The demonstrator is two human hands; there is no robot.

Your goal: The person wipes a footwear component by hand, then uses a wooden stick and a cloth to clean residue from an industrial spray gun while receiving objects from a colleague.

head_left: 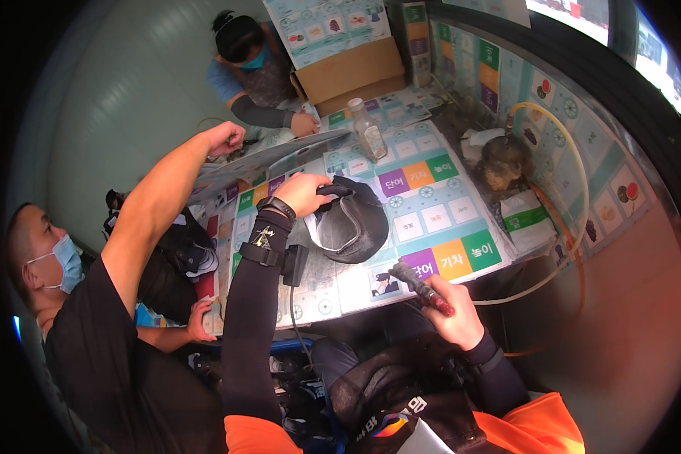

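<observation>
My left hand [301,194] is closed on the rim of a black, hollow fabric piece [359,231]. It has a pale inner edge and looks like a cap or shoe upper; I cannot tell which. The piece rests on or just above the table near its front. In my closed right hand [455,312] is a brush [418,284], its dark handle red at the lower end. The worn grey tip points up and left, short of the black piece and apart from it.
A printed sheet covers the table [424,215]. On it stands a cloudy bottle [367,132]; a cardboard box [356,76] is behind. To the right are a stained round container [505,160], a looping hose [585,174] and a white-green packet [525,219]. Two masked co-workers are at left and back.
</observation>
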